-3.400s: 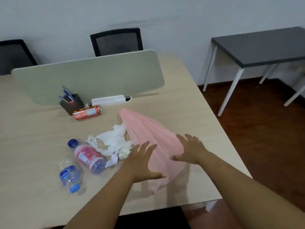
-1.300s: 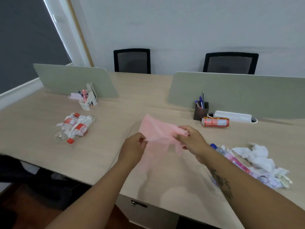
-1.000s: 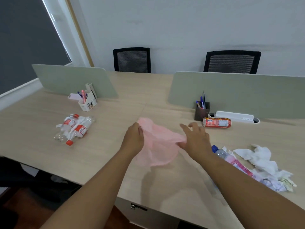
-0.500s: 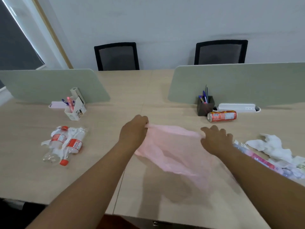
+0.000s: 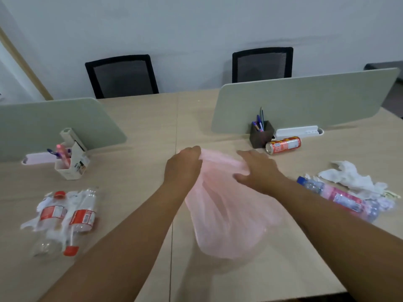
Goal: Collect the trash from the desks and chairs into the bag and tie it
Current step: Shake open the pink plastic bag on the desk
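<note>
A thin pink plastic bag (image 5: 229,214) hangs puffed out above the middle of the wooden desk (image 5: 135,131). My left hand (image 5: 183,166) pinches its top edge on the left. My right hand (image 5: 259,168) grips the same edge on the right, fingers spread over the plastic. Clear bottles with red labels (image 5: 65,216) and white wrappers lie at the left. At the right lie a red can (image 5: 283,145), a pink-labelled bottle (image 5: 340,198) and crumpled white tissue (image 5: 353,179).
Two grey-green divider screens (image 5: 305,101) stand across the desk. A dark pen holder (image 5: 261,134) and a white pen box (image 5: 72,162) sit by them. Two black mesh chairs (image 5: 122,76) stand at the far side against the wall.
My hands have drawn the bag's top edge apart, and the bag has filled out and hangs lower. The view has swung from the right desk end towards the middle.
</note>
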A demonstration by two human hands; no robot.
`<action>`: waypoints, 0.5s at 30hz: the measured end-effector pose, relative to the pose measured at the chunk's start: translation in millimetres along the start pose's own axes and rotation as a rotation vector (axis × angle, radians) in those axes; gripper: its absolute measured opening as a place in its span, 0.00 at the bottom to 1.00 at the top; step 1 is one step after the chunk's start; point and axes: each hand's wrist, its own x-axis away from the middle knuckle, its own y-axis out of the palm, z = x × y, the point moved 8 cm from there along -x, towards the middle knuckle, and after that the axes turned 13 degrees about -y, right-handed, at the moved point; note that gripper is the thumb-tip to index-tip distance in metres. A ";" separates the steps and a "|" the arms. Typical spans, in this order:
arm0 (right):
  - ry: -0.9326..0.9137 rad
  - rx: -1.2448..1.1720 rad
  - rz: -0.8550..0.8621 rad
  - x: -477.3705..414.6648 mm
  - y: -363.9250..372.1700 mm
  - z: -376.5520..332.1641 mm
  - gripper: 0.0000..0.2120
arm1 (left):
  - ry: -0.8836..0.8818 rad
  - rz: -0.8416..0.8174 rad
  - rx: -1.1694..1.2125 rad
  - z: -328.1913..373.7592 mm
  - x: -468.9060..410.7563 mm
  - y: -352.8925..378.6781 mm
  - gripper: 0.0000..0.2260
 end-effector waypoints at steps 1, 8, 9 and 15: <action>-0.044 -0.114 -0.009 -7.7 6.1 -19.4 0.36 | 0.031 0.004 0.028 8.1 -0.8 -1.8 0.08; 0.328 0.189 0.148 29.0 -24.9 59.9 0.12 | 0.111 0.090 -0.145 -14.8 -24.1 -20.0 0.05; 0.342 0.211 0.149 32.4 -29.2 67.0 0.12 | 0.086 0.104 -0.136 -18.0 -26.9 -21.5 0.06; 0.018 -0.004 0.158 -14.5 -24.4 -14.0 0.31 | 0.140 0.068 -0.047 18.5 -32.1 -18.5 0.08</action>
